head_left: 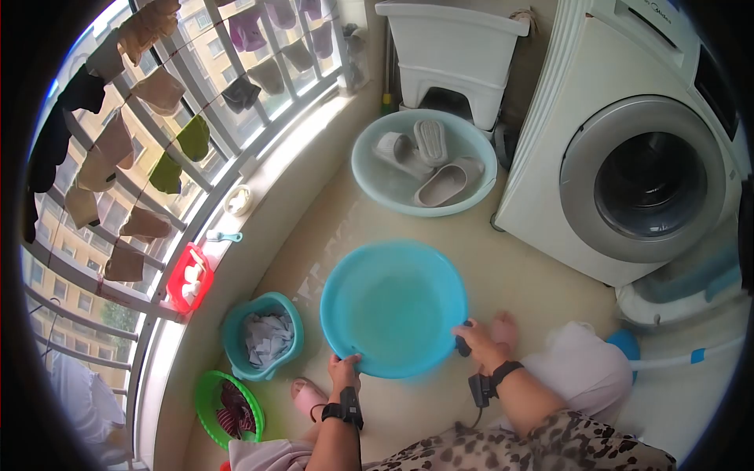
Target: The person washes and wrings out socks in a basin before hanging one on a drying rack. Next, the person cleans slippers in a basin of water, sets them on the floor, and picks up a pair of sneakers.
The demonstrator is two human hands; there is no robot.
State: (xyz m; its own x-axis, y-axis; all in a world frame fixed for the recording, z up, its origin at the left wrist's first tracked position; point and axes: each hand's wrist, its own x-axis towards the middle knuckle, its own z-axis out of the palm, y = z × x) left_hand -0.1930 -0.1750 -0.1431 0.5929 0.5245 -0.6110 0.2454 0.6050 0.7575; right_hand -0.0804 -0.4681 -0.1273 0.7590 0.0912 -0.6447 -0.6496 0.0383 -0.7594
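A round blue basin point(428, 255) stands in front of me on the floor. Inside it is a pale greenish tint that looks like water, with no separate object visible. My left hand point(343, 372) grips the basin's near left rim, thumb over the edge. On the near right rim, my right hand point(481, 347) is closed at the edge, a small dark piece at its fingers; what that piece is I cannot make out. Each wrist wears a black strap with a small device. Left of the basin sits a smaller teal basin point(294, 330) holding light crumpled cloth.
A green basket point(206, 396) with dark red cloth stands at the lower left. Beyond the blue basin, a pale basin point(369, 192) holds slippers. A washing machine point(542, 228) is at the right. On the ledge lie a red tray point(206, 292) and a brush point(224, 235); laundry hangs above.
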